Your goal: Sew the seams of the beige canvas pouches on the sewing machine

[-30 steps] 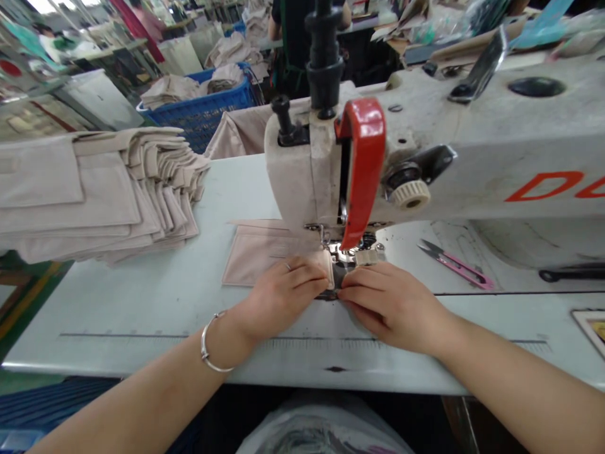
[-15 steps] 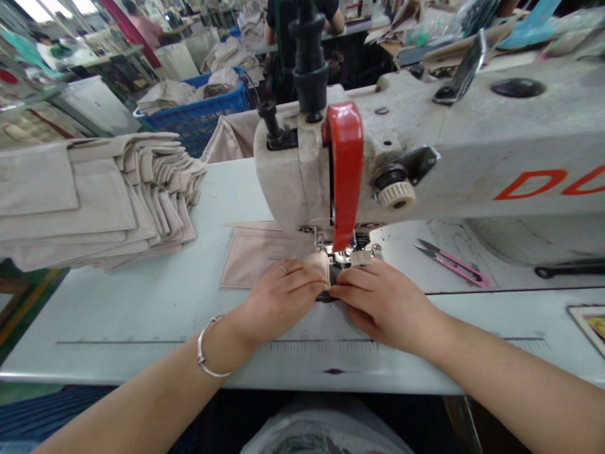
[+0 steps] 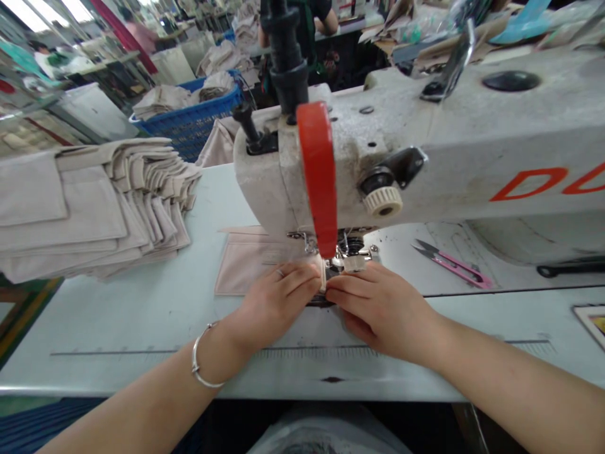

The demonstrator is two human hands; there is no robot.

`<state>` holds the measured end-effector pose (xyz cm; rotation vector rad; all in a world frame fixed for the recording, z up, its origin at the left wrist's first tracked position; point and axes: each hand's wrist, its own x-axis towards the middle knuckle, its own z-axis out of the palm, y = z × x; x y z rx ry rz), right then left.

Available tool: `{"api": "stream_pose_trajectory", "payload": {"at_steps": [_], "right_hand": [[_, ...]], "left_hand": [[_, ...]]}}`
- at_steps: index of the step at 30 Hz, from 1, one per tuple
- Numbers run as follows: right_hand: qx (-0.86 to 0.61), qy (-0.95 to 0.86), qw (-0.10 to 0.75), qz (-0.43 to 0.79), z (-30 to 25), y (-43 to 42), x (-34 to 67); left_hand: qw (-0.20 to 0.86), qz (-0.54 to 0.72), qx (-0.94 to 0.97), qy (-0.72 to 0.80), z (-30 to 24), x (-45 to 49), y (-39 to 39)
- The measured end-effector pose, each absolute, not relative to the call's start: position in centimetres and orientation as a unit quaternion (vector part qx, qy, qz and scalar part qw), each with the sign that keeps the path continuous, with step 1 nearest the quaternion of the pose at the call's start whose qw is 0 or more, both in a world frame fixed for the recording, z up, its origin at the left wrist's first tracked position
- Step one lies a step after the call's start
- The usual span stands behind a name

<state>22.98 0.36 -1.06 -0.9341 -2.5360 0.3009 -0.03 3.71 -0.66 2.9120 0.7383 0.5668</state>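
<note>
The pale, smooth counter carries everything, a ruler line printed along its near edge. Over it looms the sewing machine, hard painted metal, scuffed and grimy, with a glossy red bar curving down its front. To the left slumps a stack of sewn cloth pieces, dull beige, their layered edges rippling like pages.

Under the machine's head lies the one that matters, a flat beige fabric piece, its right end by the presser foot. I'd judge it light and soft, a little stiffer where layers and seams double up; it won't break, but it could pucker or skew if tugged. Flat fingers near the stitched edge seem the best hold, clear of the needle.

The left hand lies on that piece, fingers together and slightly bent, pressing; its thumb is hidden, so I can't tell whether it pinches. The right hand is half curled, fingertips at the cloth's right edge; whether they grip it, I can't tell.

Smaller yet, pink-handled thread snips rest beyond the right hand, slim and pointed.
</note>
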Motion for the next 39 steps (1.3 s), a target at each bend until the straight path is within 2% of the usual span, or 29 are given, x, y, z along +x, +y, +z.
{"api": "stream_pose_trajectory", "payload": {"at_steps": [11, 17, 26, 33, 39], "right_hand": [[-0.358, -0.904, 0.209, 0.101, -1.4, 0.2, 22.8], [-0.367, -0.896, 0.223, 0.11, -1.2, 0.4, 22.8], [-0.372, -0.896, 0.211, 0.12, -1.1, 0.5, 22.7], [-0.369, -0.883, 0.262, 0.128, -0.8, 0.3, 23.5], [-0.377, -0.896, 0.213, 0.1, -1.1, 0.1, 23.1]], "left_hand": [[0.029, 0.168, 0.954, 0.249, -0.7, 0.2, 4.3], [0.041, 0.252, 0.93, 0.263, -1.0, 0.3, 4.5], [0.057, 0.257, 0.934, 0.24, -0.8, 0.6, 4.6], [0.09, 0.242, 0.93, 0.261, -1.2, 0.1, 4.6], [0.065, 0.233, 0.937, 0.251, -0.9, 0.0, 5.0]]}}
